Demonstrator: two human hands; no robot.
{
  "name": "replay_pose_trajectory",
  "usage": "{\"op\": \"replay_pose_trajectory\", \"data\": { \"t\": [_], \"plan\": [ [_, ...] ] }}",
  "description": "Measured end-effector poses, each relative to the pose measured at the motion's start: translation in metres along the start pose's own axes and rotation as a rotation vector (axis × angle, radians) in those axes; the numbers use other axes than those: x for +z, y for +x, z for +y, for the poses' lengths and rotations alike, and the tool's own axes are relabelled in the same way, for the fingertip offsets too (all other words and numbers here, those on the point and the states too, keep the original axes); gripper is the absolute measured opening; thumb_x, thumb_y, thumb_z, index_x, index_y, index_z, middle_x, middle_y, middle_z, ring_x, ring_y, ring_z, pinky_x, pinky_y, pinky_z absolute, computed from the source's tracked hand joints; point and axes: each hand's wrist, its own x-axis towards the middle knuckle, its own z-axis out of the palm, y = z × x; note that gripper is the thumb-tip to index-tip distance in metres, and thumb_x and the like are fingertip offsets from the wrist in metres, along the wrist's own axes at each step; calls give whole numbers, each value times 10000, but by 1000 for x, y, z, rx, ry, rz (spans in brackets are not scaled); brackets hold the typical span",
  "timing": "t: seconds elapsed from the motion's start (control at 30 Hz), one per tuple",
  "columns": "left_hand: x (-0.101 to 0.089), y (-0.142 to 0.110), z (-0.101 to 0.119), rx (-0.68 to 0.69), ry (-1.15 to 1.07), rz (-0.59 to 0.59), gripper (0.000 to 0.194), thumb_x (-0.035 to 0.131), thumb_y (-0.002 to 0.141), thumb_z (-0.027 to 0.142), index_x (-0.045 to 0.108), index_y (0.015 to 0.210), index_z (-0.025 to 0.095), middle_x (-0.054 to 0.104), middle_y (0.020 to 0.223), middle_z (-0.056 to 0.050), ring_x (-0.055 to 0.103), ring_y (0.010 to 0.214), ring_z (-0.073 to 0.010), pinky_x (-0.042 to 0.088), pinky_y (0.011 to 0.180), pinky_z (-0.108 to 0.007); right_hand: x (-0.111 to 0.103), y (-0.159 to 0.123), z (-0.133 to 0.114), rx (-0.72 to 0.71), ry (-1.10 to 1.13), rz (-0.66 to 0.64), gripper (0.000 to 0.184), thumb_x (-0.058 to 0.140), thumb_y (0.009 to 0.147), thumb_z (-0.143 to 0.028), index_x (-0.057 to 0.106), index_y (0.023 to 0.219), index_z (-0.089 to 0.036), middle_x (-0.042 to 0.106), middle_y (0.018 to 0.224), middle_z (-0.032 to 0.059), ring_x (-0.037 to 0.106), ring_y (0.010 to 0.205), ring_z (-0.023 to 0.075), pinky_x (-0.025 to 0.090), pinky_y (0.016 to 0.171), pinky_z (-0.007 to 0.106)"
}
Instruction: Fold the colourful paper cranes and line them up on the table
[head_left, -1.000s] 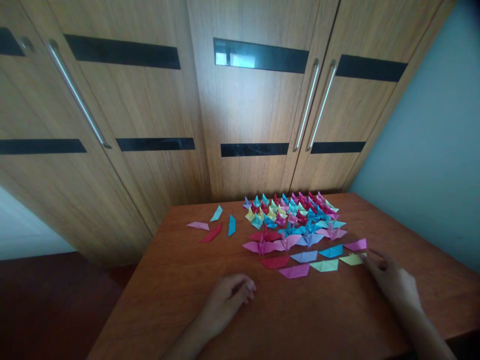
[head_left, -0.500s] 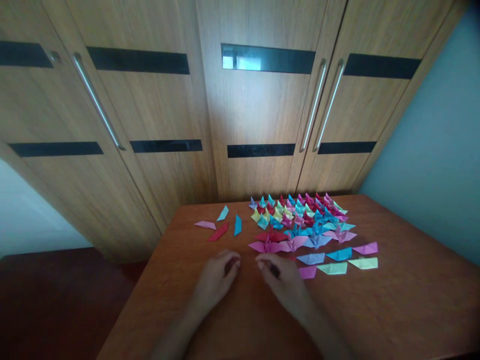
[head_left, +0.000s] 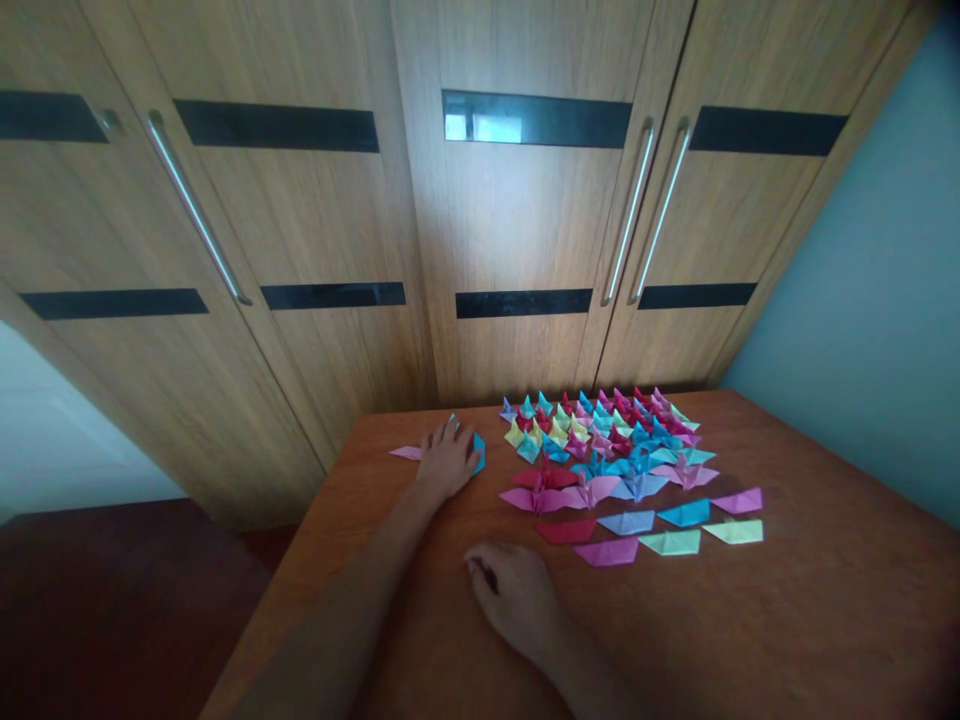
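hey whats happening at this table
The person's left hand is between a blue folded piece and a pink folded piece; any grip is hidden. The right hand is curled nearer the front, no paper showing in it. Paper cranes stand grouped toward the back, with seven flat folded pieces lying in front of them.
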Motion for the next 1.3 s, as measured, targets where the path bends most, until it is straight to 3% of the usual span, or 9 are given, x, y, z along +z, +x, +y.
{"op": "replay_pose_trajectory", "data": {
  "t": [0.13,0.27,0.63,0.87,1.0,1.17,1.3],
  "plan": [
    [12,6,2,-1,0,-22,394,386,897,422,504,1204,206,413,1388,-135,348,1264,-314,268,995,-512,0,2,1,2,-5,-16,223,425,847,-162,637,869,-227,670,798,-9,602,719,128,368,648,210],
    [13,-9,0,14,7,-32,409,391,894,419,488,1227,202,413,1392,-120,345,1271,-303,263,1013,-491,0,2,2,2,-4,-32,222,419,858,-169,633,864,-226,670,807,-10,605,741,123,372,664,202],
    [-11,-88,0,177,-108,-55,461,467,858,376,450,1288,212,438,1375,-91,350,1282,-269,241,1067,-464,0,0,2,-16,34,12,212,435,836,-142,631,841,-224,660,769,-7,594,702,123,363,636,204],
    [-24,-104,14,183,-179,23,468,559,782,254,474,1241,221,436,1377,-81,295,1314,-280,178,1092,-504,-2,0,1,-26,251,116,237,433,820,-106,641,862,-212,672,820,-4,597,729,119,398,673,201],
    [-28,-110,25,221,-323,3,449,528,789,171,479,1234,215,564,1232,-78,459,1184,-242,305,1041,-444,-5,-1,4,13,294,212,212,455,816,-125,650,843,-204,661,768,-5,583,694,123,407,657,211],
    [-23,-118,30,116,-612,8,465,475,814,132,471,1265,244,587,1202,-77,545,1087,-221,421,946,-398,-9,-1,7,58,348,301,209,458,823,-163,658,870,-200,676,817,10,599,725,135,432,690,224],
    [-29,-119,36,-145,-1047,63,362,583,763,205,545,1123,224,652,1029,-57,614,943,-207,481,845,-350,-11,-1,8,91,381,306,215,443,838,-194,657,856,-197,674,808,15,601,719,138,434,672,223]
  ]
}}
